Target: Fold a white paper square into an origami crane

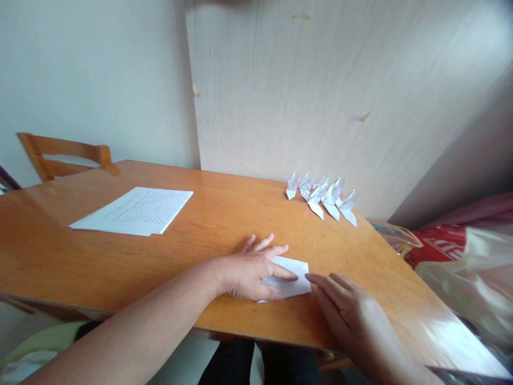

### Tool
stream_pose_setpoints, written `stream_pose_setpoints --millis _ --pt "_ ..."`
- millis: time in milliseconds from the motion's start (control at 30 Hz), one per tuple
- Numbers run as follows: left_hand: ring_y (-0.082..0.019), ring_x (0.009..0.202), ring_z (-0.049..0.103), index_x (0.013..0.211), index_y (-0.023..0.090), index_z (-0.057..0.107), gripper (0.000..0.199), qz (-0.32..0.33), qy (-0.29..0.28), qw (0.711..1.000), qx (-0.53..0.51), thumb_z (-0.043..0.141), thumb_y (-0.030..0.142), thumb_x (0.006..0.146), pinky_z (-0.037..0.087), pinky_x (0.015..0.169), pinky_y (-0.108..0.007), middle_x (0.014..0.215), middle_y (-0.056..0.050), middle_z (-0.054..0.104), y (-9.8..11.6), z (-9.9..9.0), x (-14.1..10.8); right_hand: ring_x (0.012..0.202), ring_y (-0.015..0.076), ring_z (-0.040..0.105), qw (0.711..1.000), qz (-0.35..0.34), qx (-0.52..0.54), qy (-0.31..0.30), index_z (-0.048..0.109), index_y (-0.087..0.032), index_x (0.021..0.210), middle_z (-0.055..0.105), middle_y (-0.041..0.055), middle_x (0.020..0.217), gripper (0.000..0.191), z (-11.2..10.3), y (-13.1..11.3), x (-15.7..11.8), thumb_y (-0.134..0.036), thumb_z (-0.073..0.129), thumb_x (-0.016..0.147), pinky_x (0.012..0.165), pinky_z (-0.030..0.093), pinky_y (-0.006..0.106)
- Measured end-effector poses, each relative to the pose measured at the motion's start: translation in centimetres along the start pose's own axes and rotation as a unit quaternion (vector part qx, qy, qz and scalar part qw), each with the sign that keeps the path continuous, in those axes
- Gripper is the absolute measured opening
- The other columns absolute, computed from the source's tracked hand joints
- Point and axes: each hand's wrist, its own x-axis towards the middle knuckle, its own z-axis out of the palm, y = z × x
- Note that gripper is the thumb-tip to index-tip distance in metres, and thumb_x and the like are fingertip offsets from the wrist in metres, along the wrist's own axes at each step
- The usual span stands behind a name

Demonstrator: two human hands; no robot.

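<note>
A folded piece of white paper (296,287) lies flat on the wooden table (224,214) near its front edge. My left hand (256,272) rests on the paper's left part, fingers spread, pressing it against the tabletop. At the paper's right edge is my right hand (348,305), its fingers held together and their tips touching or nearly touching that edge; whether anything is pinched there is too small to tell. Several folded paper figures (331,199) with raised points stand in a cluster at the back right of the table.
A stack of printed sheets (134,213) lies on the left of the table. A wooden chair (72,149) stands beyond the back left corner. Against the table's right side are a red bag (438,243) and a whitish plastic bag (473,272). A pale board leans behind.
</note>
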Motion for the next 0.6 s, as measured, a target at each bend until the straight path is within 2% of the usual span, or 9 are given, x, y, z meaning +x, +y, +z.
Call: stream_pose_setpoints --millis 100,200,367,500,600 --pt "-0.043 0.151 -0.005 0.138 0.051 0.052 0.049 0.006 0.009 1.0 -0.006 0.059 0.052 0.089 -0.001 0.11 -0.076 0.166 0.001 0.018 -0.1 0.2 0.0 0.072 0.0202 0.066 0.994 -0.066 -0.075 -0.035 0.058 -0.021 0.135 0.069 0.007 0.084 0.042 0.4 -1.2 -1.2 -0.019 0.042 0.096 0.062 0.05 0.029" --pt "-0.043 0.151 -0.004 0.136 0.049 0.055 0.047 0.01 0.018 1.0 -0.007 0.059 0.053 0.089 0.0 0.11 -0.076 0.166 0.0 0.02 -0.3 0.4 0.0 0.073 0.0209 0.067 0.985 -0.103 -0.123 -0.07 0.057 -0.022 0.136 0.073 0.0071 0.088 0.046 0.9 -2.4 -1.5 -0.014 0.046 0.092 0.064 0.051 0.03" --pt "-0.043 0.151 -0.004 0.136 0.049 0.055 0.047 0.004 0.016 1.0 -0.008 0.06 0.054 0.089 0.0 0.11 -0.077 0.166 0.0 0.02 -0.3 0.4 0.1 0.074 0.022 0.069 0.981 -0.073 -0.155 -0.088 0.059 -0.025 0.132 0.075 0.0044 0.091 0.048 1.0 -3.0 -1.3 -0.011 0.049 0.088 0.066 0.052 0.032" --pt "-0.042 0.151 -0.005 0.136 0.051 0.053 0.048 -0.001 0.006 1.0 -0.004 0.059 0.055 0.089 -0.002 0.111 -0.075 0.166 0.003 0.018 -0.4 0.4 0.0 0.066 0.0223 0.067 0.978 -0.07 -0.184 -0.073 0.064 -0.023 0.126 0.073 0.0034 0.081 0.046 0.5 -1.8 -1.6 -0.012 0.053 0.083 0.059 0.05 0.032" --pt "-0.041 0.151 -0.006 0.137 0.051 0.052 0.049 -0.001 -0.001 1.0 -0.001 0.059 0.054 0.089 -0.003 0.111 -0.074 0.167 0.003 0.016 -0.4 0.3 0.0 0.064 0.0219 0.066 0.975 -0.074 -0.202 -0.051 0.062 -0.021 0.131 0.073 0.0039 0.079 0.05 0.3 -0.6 -2.2 -0.013 0.055 0.082 0.058 0.049 0.031"
